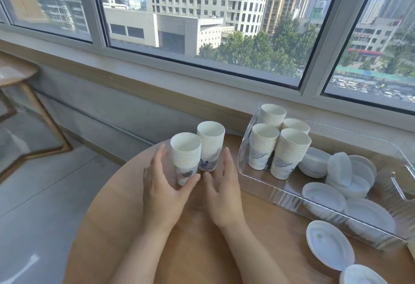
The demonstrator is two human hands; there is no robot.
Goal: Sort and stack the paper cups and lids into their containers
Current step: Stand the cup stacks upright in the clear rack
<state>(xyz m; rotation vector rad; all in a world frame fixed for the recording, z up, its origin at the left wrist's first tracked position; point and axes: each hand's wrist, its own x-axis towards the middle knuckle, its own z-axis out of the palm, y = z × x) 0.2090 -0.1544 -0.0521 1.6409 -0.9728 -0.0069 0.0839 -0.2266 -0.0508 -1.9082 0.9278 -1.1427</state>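
Two stacks of white paper cups with blue prints stand on the round wooden table (190, 250): a nearer stack (186, 158) and a farther stack (210, 144) touching it. My left hand (164, 185) lies open to the left of the nearer stack, thumb near its base. My right hand (222, 185) is open just right of the stacks, fingers straight. A clear plastic tray (280, 191) to the right holds several cup stacks (278, 144) and many white lids (345, 180).
Two loose white lids (329, 245) lie on the table in front of the tray, near the right edge. The table's round rim drops off to the left over a grey floor. A windowsill wall runs behind; a wooden frame stands at far left.
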